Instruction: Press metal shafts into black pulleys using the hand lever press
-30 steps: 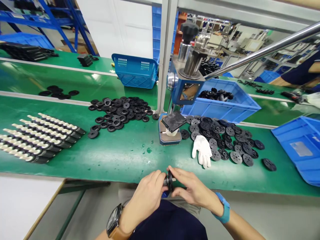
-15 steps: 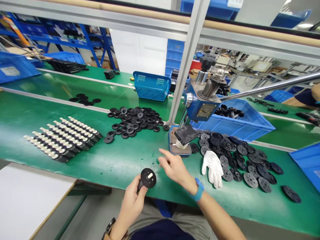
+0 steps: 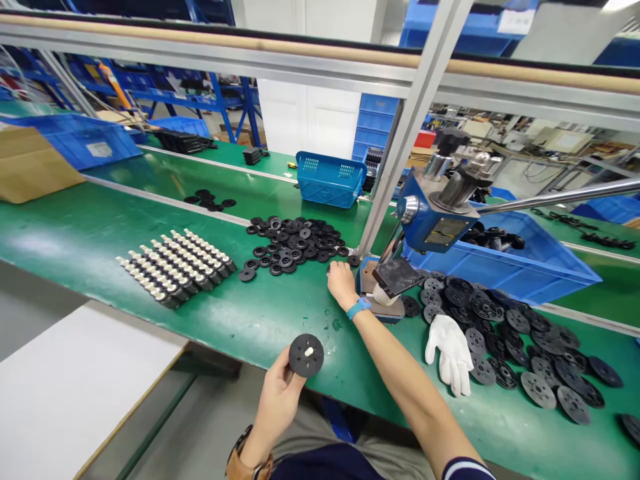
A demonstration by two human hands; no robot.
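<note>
My left hand (image 3: 281,393) is closed around a black round-faced part with a white shaft (image 3: 306,355), held above the bench's front edge. The disc faces up and the white shaft pokes out of its centre. Further forward, my right hand (image 3: 341,283) rests low over the bench, just left of the hand press (image 3: 440,207). Its fingers are curled, and whatever they hold is hidden. A heap of small black discs (image 3: 300,243) lies beyond it to the left. Beneath the press is a dark block (image 3: 397,276) on a white piece.
Rows of black parts with white shafts (image 3: 175,267) stand at left. To the right lie a white glove (image 3: 449,353) and larger black discs (image 3: 537,389), before a blue bin (image 3: 505,267). A teal basket (image 3: 330,180) stands behind an upright metal post (image 3: 400,140).
My right hand has moved forward, away from my left hand, to beside the press, and its fingers have curled. The disc in my left hand has tilted more toward me. The view has shifted left.
</note>
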